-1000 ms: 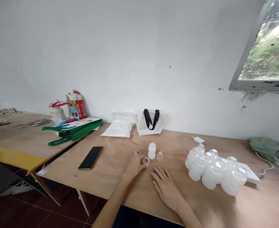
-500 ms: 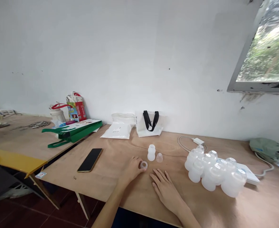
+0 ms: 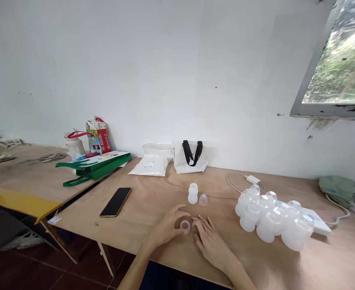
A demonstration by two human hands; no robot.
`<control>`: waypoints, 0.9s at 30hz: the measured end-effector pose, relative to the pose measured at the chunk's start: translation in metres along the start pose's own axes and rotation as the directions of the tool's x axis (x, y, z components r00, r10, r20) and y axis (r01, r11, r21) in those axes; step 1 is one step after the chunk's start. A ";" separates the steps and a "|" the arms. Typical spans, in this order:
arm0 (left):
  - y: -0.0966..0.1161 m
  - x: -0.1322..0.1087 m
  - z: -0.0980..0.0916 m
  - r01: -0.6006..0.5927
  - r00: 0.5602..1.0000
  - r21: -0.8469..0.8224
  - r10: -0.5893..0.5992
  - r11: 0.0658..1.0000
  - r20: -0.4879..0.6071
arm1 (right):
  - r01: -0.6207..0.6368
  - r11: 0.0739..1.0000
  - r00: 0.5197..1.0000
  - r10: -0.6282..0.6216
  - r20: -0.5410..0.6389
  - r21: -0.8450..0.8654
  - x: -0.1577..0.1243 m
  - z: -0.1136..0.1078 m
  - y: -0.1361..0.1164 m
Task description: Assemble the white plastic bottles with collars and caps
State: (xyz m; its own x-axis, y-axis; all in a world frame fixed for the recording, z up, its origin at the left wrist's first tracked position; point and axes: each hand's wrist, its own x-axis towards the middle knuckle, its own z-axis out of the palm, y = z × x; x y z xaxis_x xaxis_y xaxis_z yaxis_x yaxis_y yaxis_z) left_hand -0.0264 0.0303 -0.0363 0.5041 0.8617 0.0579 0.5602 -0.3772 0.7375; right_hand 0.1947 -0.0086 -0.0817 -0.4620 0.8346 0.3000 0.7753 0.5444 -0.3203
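My left hand [image 3: 166, 227] is over the table with thumb and fingers apart, curved around a translucent white bottle collar ring [image 3: 188, 226]. Its thumb tip overlaps the ring's near left edge; whether it presses on it I cannot tell. Just right of the ring, my right hand [image 3: 210, 243] lies palm down, fingers stretched out, holding nothing. Beyond both hands, a small white baby bottle [image 3: 192, 194] stands upright without a top. A clear dome cap [image 3: 203, 199] sits beside it on the right.
Several capped white bottles [image 3: 274, 219] stand grouped at right, before a white box [image 3: 314, 221] and a charger [image 3: 253, 180]. A phone [image 3: 116, 202] lies left. Along the wall are a white packet [image 3: 150, 165] and a black-handled bag [image 3: 189, 161]. A green bag [image 3: 97, 171] lies further left.
My left hand and the collar ring have come nearer to me, and its fingers have spread wider. My right hand has hardly moved. The bottle and dome cap stay put.
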 end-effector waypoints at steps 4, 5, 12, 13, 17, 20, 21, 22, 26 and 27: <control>-0.019 -0.004 -0.004 -0.057 0.995 0.037 0.060 0.998 -0.083 | 0.058 0.997 0.997 -0.060 0.041 0.049 0.000 -0.008 -0.006; -0.024 -0.004 -0.005 -0.059 0.992 0.054 0.065 0.997 -0.112 | 0.061 0.996 0.996 -0.065 0.062 0.064 0.000 -0.011 -0.007; -0.035 0.004 0.002 -0.056 0.990 0.149 0.074 0.987 -0.123 | 0.045 0.991 0.991 -0.060 0.117 0.125 0.002 -0.017 -0.011; -0.033 0.006 0.004 -0.057 0.988 0.141 0.077 0.988 -0.137 | 0.040 0.991 0.992 -0.054 0.111 0.130 0.002 -0.017 -0.011; -0.028 0.009 0.007 -0.052 0.978 0.063 0.063 0.997 -0.197 | 0.017 0.987 0.994 -0.035 0.108 0.163 0.002 -0.020 -0.012; -0.032 0.010 0.003 -0.042 0.973 -0.041 0.032 0.998 -0.228 | 0.022 0.983 0.993 -0.043 0.112 0.184 0.002 -0.021 -0.013; -0.034 0.010 0.001 -0.033 0.973 -0.077 0.015 0.996 -0.230 | 0.027 0.982 0.993 -0.047 0.107 0.184 0.002 -0.020 -0.013; -0.036 0.009 -0.002 -0.024 0.973 -0.110 -0.002 0.994 -0.230 | 0.033 0.983 0.994 -0.051 0.098 0.182 0.002 -0.020 -0.013; -0.029 0.007 -0.009 -0.075 0.962 -0.180 0.023 0.981 -0.273 | 0.043 0.987 0.999 -0.047 0.026 0.155 0.003 -0.017 -0.014; -0.024 0.006 -0.010 -0.111 0.957 -0.176 0.057 0.978 -0.286 | 0.035 0.987 0.999 -0.037 0.009 0.154 0.003 -0.017 -0.015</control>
State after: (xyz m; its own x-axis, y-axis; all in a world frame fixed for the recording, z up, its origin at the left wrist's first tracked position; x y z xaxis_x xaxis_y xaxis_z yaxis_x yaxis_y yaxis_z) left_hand -0.0433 0.0477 -0.0473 0.3262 0.8998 0.2896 0.3764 -0.4047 0.8334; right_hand 0.1891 -0.0155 -0.0611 -0.4945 0.8145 0.3033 0.6828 0.5800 -0.4442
